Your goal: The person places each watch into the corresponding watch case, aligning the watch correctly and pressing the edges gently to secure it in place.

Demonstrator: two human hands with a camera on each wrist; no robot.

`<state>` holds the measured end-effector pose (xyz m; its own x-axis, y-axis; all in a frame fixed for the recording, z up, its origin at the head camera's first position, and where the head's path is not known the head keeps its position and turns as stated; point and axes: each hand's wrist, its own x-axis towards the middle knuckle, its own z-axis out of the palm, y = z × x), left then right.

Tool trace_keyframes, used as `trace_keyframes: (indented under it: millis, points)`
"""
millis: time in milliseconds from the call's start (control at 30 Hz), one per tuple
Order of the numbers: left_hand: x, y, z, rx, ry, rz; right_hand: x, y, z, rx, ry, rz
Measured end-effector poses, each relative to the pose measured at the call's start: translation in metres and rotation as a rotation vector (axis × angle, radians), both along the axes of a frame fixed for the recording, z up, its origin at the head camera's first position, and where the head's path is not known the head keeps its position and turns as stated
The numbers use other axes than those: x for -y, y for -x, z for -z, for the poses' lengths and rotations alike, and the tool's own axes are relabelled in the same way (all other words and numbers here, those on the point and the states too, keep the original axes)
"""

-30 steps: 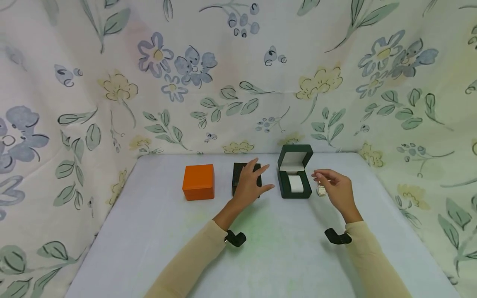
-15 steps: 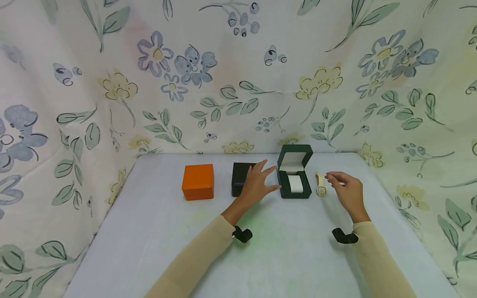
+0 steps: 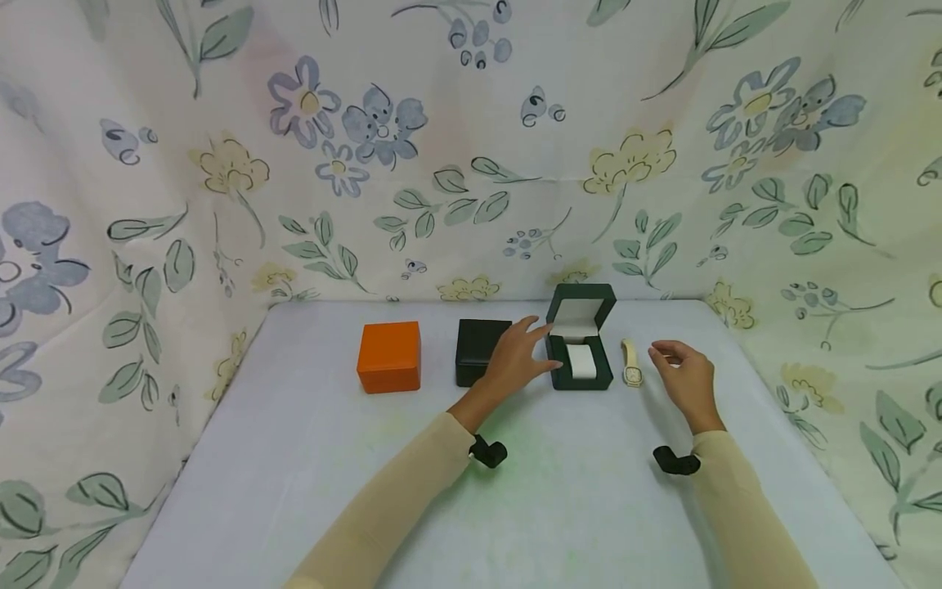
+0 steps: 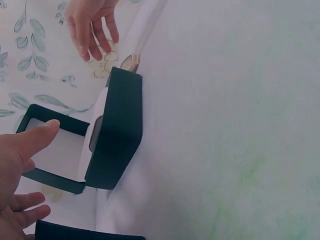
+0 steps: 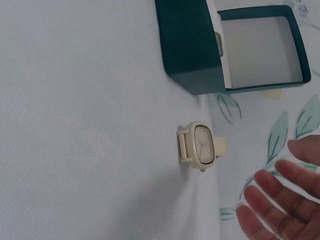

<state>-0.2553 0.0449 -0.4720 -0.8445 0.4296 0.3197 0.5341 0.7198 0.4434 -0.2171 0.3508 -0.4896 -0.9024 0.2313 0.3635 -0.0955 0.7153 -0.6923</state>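
Observation:
A dark green watch box point(image 3: 559, 378) stands with its lid raised, a white cushion point(image 3: 581, 361) inside. Beside its left edge my left hand point(image 3: 515, 357) hovers with fingers spread, holding nothing; in the left wrist view its thumb point(image 4: 37, 137) overlaps the raised lid. To the right of the box lies a cream wristwatch point(image 3: 632, 375) with a rounded-square face, its strap stretched away from me. My right hand point(image 3: 684, 378) is just right of the watch, apart from it, fingers loosely bent and holding nothing.
A closed black box point(image 3: 477, 343) stands left of the green one, partly behind my left hand. Farther left is a closed orange box point(image 3: 390, 356). The white-covered table point(image 3: 515, 523) ends at a floral cloth backdrop point(image 3: 456, 106).
My left hand has moved right, from over the black box to the green box's side. My right hand has drawn back to the right, uncovering the watch on the table.

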Motion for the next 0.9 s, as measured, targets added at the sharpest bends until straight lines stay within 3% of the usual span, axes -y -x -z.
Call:
trace_keyframes:
  millis: [333, 567, 900]
  points:
    - [-0.006, 0.002, 0.002, 0.028, 0.004, -0.005, -0.001, 0.003, 0.006, 0.117, -0.008, 0.08]
    - [-0.012, 0.002, 0.0, 0.082, -0.025, 0.011, -0.004, 0.005, 0.014, 0.241, -0.006, 0.037]
    - [-0.021, 0.002, 0.0, 0.115, 0.078, 0.009, 0.003, 0.005, 0.019, 0.254, -0.054, 0.004]
